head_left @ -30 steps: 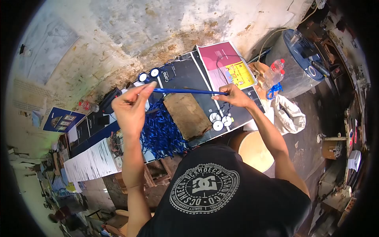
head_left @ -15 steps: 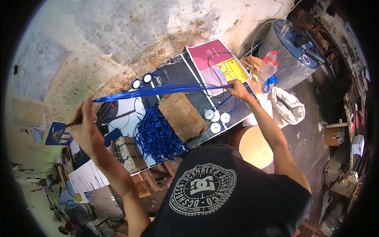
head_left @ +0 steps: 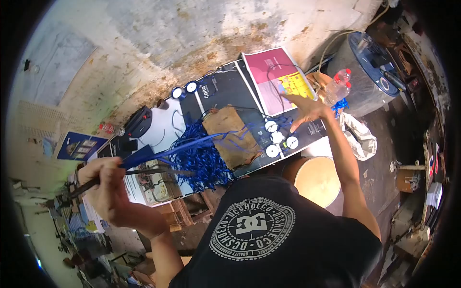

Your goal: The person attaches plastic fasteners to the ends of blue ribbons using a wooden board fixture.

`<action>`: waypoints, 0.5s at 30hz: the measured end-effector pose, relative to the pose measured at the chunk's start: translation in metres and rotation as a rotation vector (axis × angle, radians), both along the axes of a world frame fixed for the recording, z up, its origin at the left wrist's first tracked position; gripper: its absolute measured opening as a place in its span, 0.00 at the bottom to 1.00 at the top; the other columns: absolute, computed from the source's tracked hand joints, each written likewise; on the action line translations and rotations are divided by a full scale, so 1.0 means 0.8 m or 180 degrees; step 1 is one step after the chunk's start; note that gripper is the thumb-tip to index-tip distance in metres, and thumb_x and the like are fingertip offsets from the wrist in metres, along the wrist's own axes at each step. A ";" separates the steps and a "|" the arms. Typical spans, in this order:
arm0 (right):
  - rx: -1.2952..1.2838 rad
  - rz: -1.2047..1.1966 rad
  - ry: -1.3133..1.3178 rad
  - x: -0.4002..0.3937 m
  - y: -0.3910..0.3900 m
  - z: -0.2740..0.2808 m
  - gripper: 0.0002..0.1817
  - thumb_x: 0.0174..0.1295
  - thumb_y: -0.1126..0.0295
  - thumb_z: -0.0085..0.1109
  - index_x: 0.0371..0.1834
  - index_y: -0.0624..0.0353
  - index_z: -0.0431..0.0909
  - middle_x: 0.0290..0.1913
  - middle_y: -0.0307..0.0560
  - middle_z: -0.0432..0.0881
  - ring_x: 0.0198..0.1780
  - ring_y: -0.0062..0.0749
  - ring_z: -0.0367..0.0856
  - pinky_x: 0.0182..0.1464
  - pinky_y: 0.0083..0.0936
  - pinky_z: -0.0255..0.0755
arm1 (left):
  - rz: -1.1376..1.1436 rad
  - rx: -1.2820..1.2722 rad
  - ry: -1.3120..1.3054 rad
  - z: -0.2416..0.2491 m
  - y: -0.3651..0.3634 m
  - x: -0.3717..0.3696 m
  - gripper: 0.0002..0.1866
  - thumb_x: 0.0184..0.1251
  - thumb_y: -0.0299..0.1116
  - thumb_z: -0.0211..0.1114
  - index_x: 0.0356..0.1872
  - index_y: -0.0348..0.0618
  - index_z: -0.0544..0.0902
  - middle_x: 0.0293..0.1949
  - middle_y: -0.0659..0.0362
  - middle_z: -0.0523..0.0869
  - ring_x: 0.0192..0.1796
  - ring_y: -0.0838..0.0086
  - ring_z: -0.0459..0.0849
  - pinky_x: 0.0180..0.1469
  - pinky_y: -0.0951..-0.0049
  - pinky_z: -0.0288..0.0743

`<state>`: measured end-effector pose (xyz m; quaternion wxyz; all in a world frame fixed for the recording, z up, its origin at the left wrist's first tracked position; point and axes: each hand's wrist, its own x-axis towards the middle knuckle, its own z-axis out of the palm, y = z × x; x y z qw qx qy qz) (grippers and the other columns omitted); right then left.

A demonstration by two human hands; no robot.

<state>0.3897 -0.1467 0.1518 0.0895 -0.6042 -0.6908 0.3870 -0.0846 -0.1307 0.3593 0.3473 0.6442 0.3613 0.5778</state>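
Several blue ribbons (head_left: pixel 180 147) trail from the left hand (head_left: pixel 113 201), whose fingers clench them alongside a slim dark tool (head_left: pixel 85 187), over a tangled ribbon pile (head_left: pixel 204 168) and worn brown board (head_left: pixel 240 156). The right hand (head_left: pixel 313 110) spreads open, apparently leaving their far ends unheld.

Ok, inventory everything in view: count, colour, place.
Worktable: one, black-and-white, centre
Worn flat pad: one, brown, on table
Ribbon pile: one, blue, beside pad
Stretched ribbons: uncountable, blue, left hand across pad
Round discs: six, white, two far, four near
Glossy poster: one, pink-yellow, table's far right
Capped bottles: three, clear-red, two right, one left
Lidded drum: one, grey-blue, right
Round stool: one, tan, near side
Slim tool: one, dark, left hand
Background clutter: too unclear
Left hand: one, bare, grip closed
Right hand: one, bare, grip open
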 end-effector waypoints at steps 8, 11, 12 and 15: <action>0.1688 0.0317 0.3182 -0.257 -0.022 0.171 0.44 0.51 0.66 0.71 0.69 0.63 0.55 0.50 0.49 0.78 0.54 0.29 0.74 0.59 0.29 0.65 | -0.0457 -0.1156 0.0382 -0.028 -0.033 0.124 0.06 0.57 0.25 0.68 0.33 0.32 0.86 0.26 0.61 0.85 0.28 0.85 0.77 0.33 0.86 0.68; 0.1322 0.0062 0.2832 -0.271 -0.019 0.168 0.27 0.57 0.70 0.64 0.60 0.61 0.68 0.29 0.42 0.80 0.33 0.20 0.77 0.37 0.20 0.70 | -0.0342 -0.1445 -0.0026 -0.047 -0.019 0.108 0.07 0.58 0.26 0.68 0.34 0.32 0.86 0.26 0.62 0.85 0.28 0.86 0.77 0.31 0.85 0.68; 0.1382 -0.0204 0.2853 -0.277 -0.019 0.163 0.18 0.57 0.71 0.63 0.51 0.61 0.76 0.24 0.40 0.76 0.27 0.16 0.72 0.29 0.16 0.64 | -0.0282 -0.1266 0.0292 -0.053 -0.016 0.100 0.07 0.58 0.26 0.68 0.34 0.31 0.86 0.26 0.62 0.84 0.28 0.86 0.76 0.31 0.85 0.67; 0.1836 -0.0276 0.2662 -0.286 -0.012 0.153 0.09 0.58 0.73 0.62 0.40 0.65 0.80 0.28 0.44 0.81 0.29 0.19 0.76 0.32 0.20 0.69 | -0.0198 -0.1296 -0.0129 -0.078 -0.018 0.096 0.07 0.58 0.27 0.69 0.33 0.32 0.86 0.25 0.64 0.83 0.27 0.88 0.72 0.29 0.87 0.64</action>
